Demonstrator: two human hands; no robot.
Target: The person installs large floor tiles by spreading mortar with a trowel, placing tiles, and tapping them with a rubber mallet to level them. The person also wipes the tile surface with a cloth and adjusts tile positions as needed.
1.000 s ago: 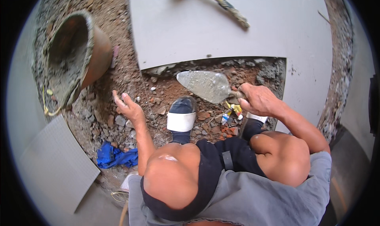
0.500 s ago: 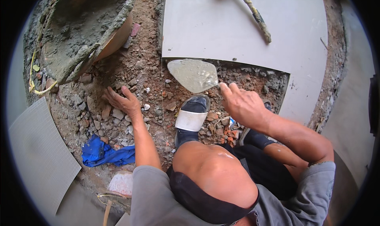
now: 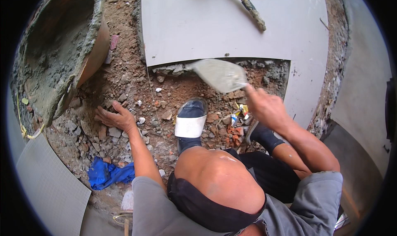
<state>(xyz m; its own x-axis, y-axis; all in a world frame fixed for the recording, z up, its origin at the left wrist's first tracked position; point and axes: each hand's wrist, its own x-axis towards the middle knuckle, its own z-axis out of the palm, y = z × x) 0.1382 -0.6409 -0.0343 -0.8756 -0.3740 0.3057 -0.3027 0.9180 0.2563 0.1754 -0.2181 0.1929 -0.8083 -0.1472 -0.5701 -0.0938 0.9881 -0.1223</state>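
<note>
Trowel: a leaf-shaped grey metal trowel [image 3: 221, 75] is out in front of the person, its blurred tip pointing left and overlapping the near edge of the slab in view; whether it touches cannot be told.
Right grip: the person's bare right hand [image 3: 266, 105] is closed around the trowel's handle, which the fingers mostly hide.
Left grip: the bare left hand [image 3: 118, 118] holds nothing, fingers spread low over the rubble; contact with the stones is unclear.
Handling: the blade looks thin and stiff, probably light enough for one hand; residue on its face may make the metal slick, so the handle is the place to hold.
Slab: a large pale grey flat slab [image 3: 231, 25] with a cut-out corner borders the blade; its edge would limit movement forward and could chip if struck.
Foot: a dark shoe with a broad white band [image 3: 191, 126] stands just below the blade, limiting room on the near side.
Bucket: a mortar-crusted orange-brown bucket [image 3: 93, 56] stands at upper left, grey mortar inside, well apart from the trowel.
Ground: brown soil and loose stones; a crumpled yellow-and-blue wrapper [image 3: 237, 114] lies near the right wrist, a crumpled blue cloth [image 3: 103, 174] below the left hand.
Stick: a rough, wrapped wooden handle [image 3: 250, 8] lies on the slab.
</note>
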